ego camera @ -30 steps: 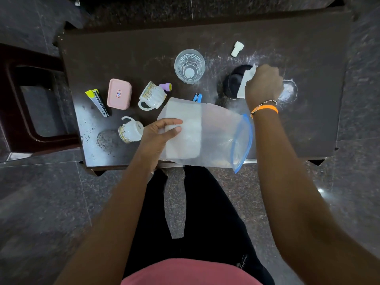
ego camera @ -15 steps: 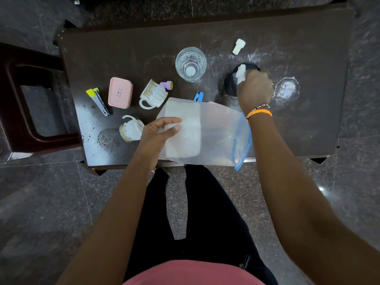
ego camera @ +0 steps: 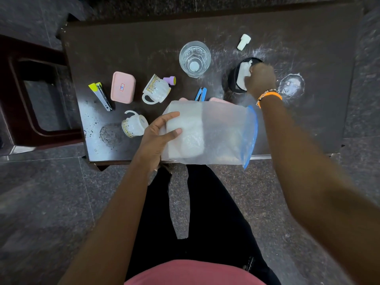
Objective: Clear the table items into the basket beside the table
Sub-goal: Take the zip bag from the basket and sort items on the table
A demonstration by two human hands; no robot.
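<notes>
Basket unseen, pink item (ego camera: pixel 218 99) behind bag (ego camera: pixel 216 132)

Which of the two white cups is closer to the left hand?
The lower cup, near the table's front edge; it sits beside the left hand. The other cup lies farther back, next to the pink box.

Dark chair (ego camera: pixel 30 103) on grey stone floor (ego camera: pixel 41 202)

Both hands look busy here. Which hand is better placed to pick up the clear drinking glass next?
Probably the right hand: it is at the black container, beside the drinking glass, with only a white wad in its grip. The left hand holds the plastic bag at the table's near edge.
</notes>
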